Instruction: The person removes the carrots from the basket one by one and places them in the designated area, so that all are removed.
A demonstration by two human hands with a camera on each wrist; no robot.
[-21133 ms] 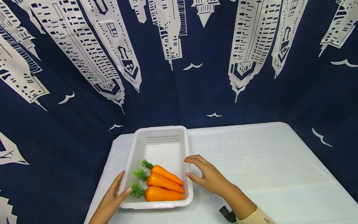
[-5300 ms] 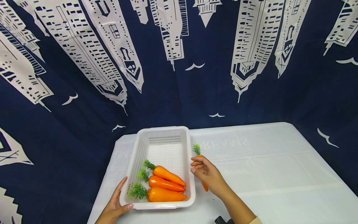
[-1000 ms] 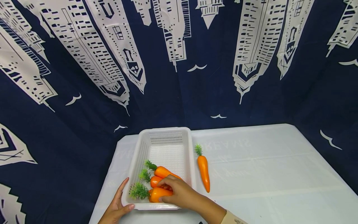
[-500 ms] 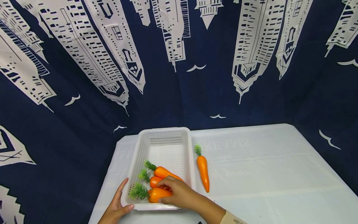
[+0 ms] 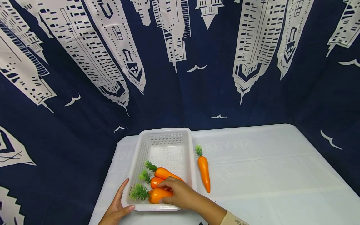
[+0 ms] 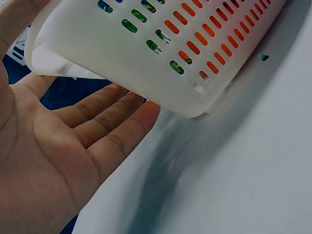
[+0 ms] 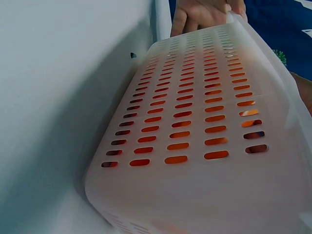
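In the head view, a white perforated plastic basket (image 5: 192, 162) holds three toy carrots side by side with green leafy tops. My right hand (image 5: 180, 193) reaches over its right rim and grips the nearest carrot (image 5: 157, 196), thumb on the near side, fingers between it and the redder middle carrot (image 5: 155, 182). The hand covers their tips. The third carrot (image 5: 166, 172) lies just beyond. My left hand (image 5: 116, 206) rests at the basket's near left corner, thumb at the rim; its straight fingers touch the outside wall in the left wrist view. Another carrot (image 5: 204, 173) lies right of the basket.
A white cloth (image 5: 261, 168) with faint lettering covers the table, which stretches away to the right. Behind hangs a dark blue curtain (image 5: 202, 93) printed with white buildings and birds. A small dark speck (image 7: 133, 55) lies beside the basket in the right wrist view.
Earlier my right hand held a carrot beside the basket; that carrot now lies on the table. The hand has moved left into the basket onto the nearest carrot, and has stayed there this last second.
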